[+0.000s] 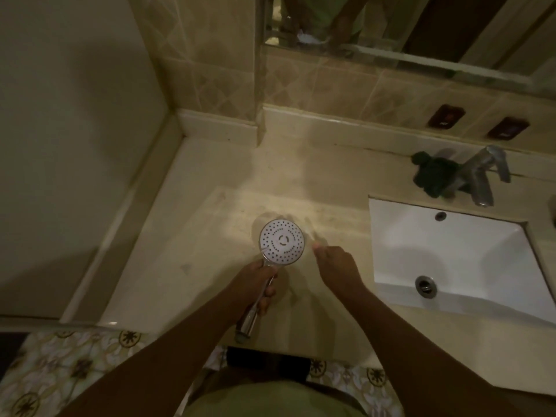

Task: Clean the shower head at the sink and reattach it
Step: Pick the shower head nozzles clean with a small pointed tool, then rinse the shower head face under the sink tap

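My left hand [255,284] grips the chrome handle of the shower head [282,240], holding its round white face with many small nozzle holes turned up over the beige counter [210,236]. Just right of the face hovers my right hand [335,263], fingers curled with the tips pointing at the head's rim; whether it pinches something small I cannot make out. The white rectangular sink [451,257] lies to the right, with a chrome faucet [481,176] behind it.
A dark green cloth [433,176] lies bunched on the counter beside the faucet. Two dark soap bars [446,115] sit on the tiled ledge behind. A mirror [391,31] hangs above, and a plain wall [60,115] closes the left side. Patterned floor tiles [60,371] show below the counter edge.
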Demonstrator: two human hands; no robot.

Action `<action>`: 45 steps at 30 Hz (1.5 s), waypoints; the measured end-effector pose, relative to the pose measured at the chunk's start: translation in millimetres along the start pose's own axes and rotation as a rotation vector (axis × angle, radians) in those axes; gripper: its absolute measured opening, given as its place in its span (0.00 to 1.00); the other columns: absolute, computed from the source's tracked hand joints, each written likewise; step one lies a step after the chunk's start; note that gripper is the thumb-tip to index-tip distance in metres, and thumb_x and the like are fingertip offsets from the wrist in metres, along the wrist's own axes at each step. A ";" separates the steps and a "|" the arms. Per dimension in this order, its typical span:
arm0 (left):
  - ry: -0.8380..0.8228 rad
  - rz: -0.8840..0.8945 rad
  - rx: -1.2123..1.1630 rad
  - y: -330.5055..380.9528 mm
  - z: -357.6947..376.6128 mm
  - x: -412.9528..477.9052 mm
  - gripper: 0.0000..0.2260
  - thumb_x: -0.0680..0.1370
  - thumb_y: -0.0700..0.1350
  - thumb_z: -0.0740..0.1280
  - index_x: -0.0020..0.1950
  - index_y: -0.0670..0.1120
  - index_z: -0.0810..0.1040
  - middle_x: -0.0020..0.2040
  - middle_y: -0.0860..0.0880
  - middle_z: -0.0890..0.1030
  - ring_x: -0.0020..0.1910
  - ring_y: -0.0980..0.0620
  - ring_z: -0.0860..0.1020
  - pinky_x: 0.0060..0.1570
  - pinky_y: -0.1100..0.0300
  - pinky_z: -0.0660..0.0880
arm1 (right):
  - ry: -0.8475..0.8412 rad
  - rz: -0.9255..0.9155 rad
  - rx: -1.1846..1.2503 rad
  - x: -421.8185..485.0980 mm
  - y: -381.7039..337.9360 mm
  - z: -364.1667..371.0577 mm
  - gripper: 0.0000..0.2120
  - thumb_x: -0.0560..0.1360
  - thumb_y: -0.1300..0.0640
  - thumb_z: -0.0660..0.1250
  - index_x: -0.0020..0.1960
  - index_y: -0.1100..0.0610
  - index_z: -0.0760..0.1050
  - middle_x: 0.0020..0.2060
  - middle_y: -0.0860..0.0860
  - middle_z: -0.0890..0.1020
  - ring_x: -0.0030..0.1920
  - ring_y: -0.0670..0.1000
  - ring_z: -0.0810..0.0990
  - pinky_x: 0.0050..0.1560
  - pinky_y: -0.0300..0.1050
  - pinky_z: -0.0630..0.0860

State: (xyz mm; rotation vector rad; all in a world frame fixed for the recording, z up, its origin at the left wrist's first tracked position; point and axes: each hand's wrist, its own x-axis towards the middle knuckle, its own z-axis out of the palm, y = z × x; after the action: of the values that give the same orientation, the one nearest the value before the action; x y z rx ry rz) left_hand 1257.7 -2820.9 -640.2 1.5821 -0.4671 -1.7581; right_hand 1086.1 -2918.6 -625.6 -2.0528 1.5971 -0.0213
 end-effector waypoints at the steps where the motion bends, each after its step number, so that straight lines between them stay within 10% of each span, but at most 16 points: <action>1: 0.005 -0.006 -0.008 0.3 -2.2 -0.1 0.08 0.81 0.48 0.61 0.51 0.43 0.72 0.27 0.48 0.72 0.20 0.51 0.66 0.21 0.63 0.66 | -0.010 0.020 0.039 3.1 -0.1 1.1 0.22 0.85 0.53 0.49 0.41 0.57 0.75 0.37 0.52 0.78 0.34 0.47 0.75 0.38 0.42 0.69; 6: 0.015 -0.071 -0.143 0.6 -12.4 1.3 0.06 0.80 0.46 0.61 0.47 0.44 0.70 0.25 0.49 0.71 0.18 0.53 0.65 0.19 0.65 0.64 | 0.013 0.157 0.117 19.0 -11.0 8.2 0.16 0.83 0.56 0.56 0.48 0.62 0.78 0.41 0.54 0.81 0.39 0.54 0.81 0.43 0.47 0.81; 17: -0.066 -0.078 -0.181 -11.5 -30.3 0.3 0.06 0.82 0.49 0.61 0.53 0.48 0.71 0.25 0.48 0.71 0.16 0.52 0.66 0.20 0.65 0.65 | -0.070 0.215 -0.316 33.8 -25.1 34.0 0.18 0.80 0.53 0.57 0.33 0.53 0.72 0.30 0.48 0.76 0.27 0.48 0.74 0.27 0.37 0.62; 27: -0.096 -0.131 -0.222 -16.3 -30.2 14.7 0.09 0.82 0.49 0.61 0.49 0.44 0.69 0.26 0.47 0.70 0.17 0.51 0.65 0.20 0.64 0.64 | -0.080 0.146 -0.453 42.6 -21.3 39.6 0.24 0.82 0.43 0.51 0.36 0.54 0.73 0.32 0.49 0.75 0.30 0.49 0.74 0.33 0.41 0.70; 33: -0.139 -0.088 -0.242 -8.1 -14.6 18.6 0.11 0.82 0.50 0.61 0.45 0.44 0.70 0.27 0.47 0.70 0.18 0.52 0.66 0.20 0.64 0.64 | -0.032 0.153 -0.132 17.2 -19.7 32.2 0.22 0.84 0.46 0.51 0.41 0.56 0.76 0.34 0.50 0.77 0.34 0.51 0.78 0.31 0.39 0.67; 37: -0.176 -0.018 -0.182 3.5 6.7 17.6 0.12 0.82 0.49 0.60 0.43 0.44 0.73 0.27 0.47 0.72 0.19 0.51 0.67 0.22 0.63 0.65 | -0.020 0.278 0.710 -14.5 -27.2 26.2 0.21 0.80 0.42 0.62 0.47 0.60 0.80 0.37 0.53 0.82 0.35 0.50 0.80 0.30 0.40 0.73; 45: -0.255 0.072 -0.089 14.2 74.0 18.2 0.12 0.82 0.53 0.60 0.53 0.45 0.76 0.30 0.44 0.73 0.21 0.49 0.69 0.23 0.62 0.68 | -0.149 0.350 1.352 -35.8 15.5 -5.8 0.17 0.80 0.51 0.65 0.62 0.62 0.77 0.53 0.60 0.85 0.50 0.62 0.81 0.48 0.54 0.79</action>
State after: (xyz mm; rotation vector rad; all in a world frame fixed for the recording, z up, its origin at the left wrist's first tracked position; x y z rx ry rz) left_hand 1190.2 -2857.7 -629.8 1.2706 -0.5520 -1.9070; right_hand 1059.6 -2890.9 -616.2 -0.7069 1.2184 -0.6166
